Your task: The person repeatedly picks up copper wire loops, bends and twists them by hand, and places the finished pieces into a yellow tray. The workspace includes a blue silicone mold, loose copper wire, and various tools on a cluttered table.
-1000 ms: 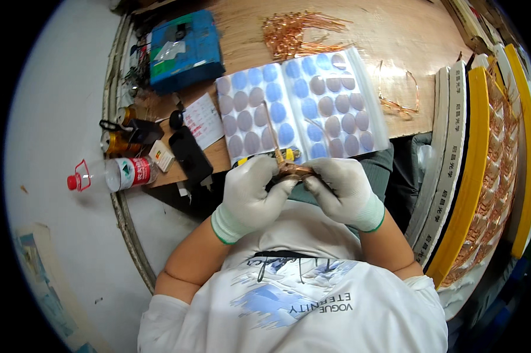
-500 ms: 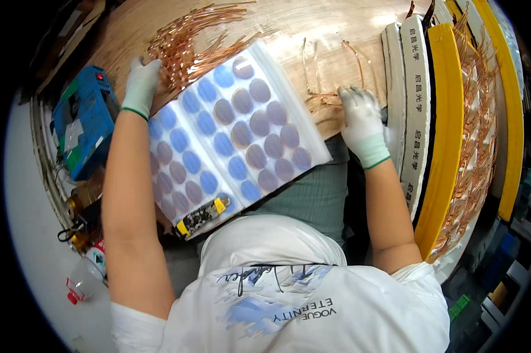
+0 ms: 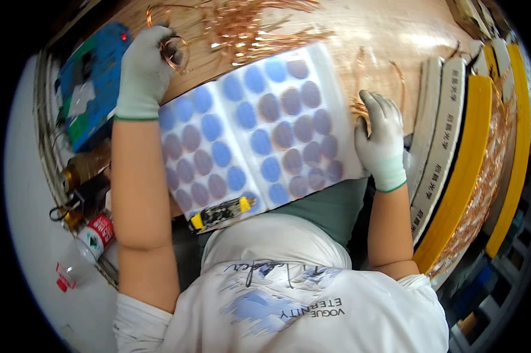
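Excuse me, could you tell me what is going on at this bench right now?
A person in white gloves works at a wooden bench strewn with copper wire pieces. The left hand is stretched out and holds a small copper wire loop beside a blue box. The right hand rests on more copper wire at the right edge of a white sheet of blue and purple round pads. Yellow and white trays stand on the right.

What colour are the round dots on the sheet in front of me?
Blue and dull purple dots on a white sheet, in the head view.
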Demonstrator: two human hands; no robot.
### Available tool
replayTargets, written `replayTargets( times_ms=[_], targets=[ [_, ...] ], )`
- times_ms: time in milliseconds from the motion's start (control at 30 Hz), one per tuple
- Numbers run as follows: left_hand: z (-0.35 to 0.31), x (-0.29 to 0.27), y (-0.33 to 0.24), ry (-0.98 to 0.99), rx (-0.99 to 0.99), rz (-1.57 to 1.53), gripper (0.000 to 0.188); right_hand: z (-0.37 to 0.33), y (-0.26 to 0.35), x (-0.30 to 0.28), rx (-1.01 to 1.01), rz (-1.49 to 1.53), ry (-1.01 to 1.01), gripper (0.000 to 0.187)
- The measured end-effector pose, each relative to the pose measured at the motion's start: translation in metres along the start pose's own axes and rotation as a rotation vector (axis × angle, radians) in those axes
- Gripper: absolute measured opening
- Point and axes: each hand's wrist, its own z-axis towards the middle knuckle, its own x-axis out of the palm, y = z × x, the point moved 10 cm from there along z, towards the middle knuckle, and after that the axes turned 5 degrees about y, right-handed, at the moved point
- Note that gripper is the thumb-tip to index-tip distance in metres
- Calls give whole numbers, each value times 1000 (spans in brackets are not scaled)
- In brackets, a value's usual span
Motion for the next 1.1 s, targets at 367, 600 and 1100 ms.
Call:
replayTargets(
  times_ms=[367, 600, 1100],
  targets=[
    [-294, -41, -72, 70, 352, 1052, 30, 84, 307, 141, -272, 275, 361, 34],
    [-365, -48, -39, 562, 464, 990, 25, 85, 324, 139, -138, 124, 257, 33],
    [-358, -20, -56, 293, 597, 718, 31, -106, 278, -36, -398, 742, 163, 25]
  ],
)
